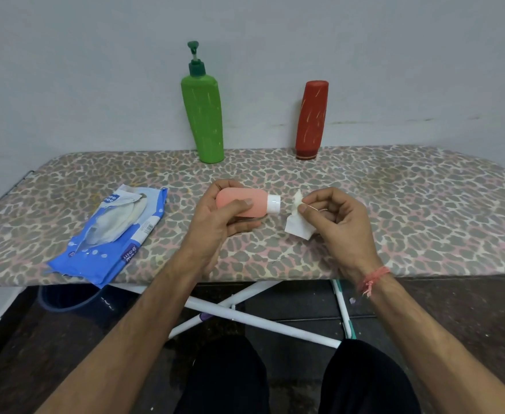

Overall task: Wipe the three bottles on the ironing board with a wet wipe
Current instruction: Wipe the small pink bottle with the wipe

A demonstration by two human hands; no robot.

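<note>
**Pink bottle in left hand, wipe pinched in right**

Head view. Landmark: the ironing board [394, 204], leopard-print cover, running across the frame against a pale wall.

- Left hand [215, 219], above the board's middle near its front half: fingers curled around a small pink bottle [242, 201], thumb pressed across its side. Bottle held sideways and off the cover, white cap [274, 203] pointing toward the other hand.
- Right hand [335, 222], also above the board's middle: thumb and forefinger pressed together, pinching a crumpled white wet wipe [297, 225]. Other fingers curled in. Wipe hangs just beside the cap; contact with the cap cannot be told.
- A pinkish thread band [373, 279] sits on the right wrist, over the board's front edge.
- Green pump bottle [203, 115] stands upright at the board's back edge, near the wall, pump head dark green.
- Red bottle [311, 118] stands at the same back edge, cap end down, well apart from the green one.
- Blue wipes pack [111, 234] lies flat on the board's left part, flap open, its near corner over the front edge.
- Under the board: white crossed legs [245, 315], dark floor, and the person's dark-trousered knees.
</note>
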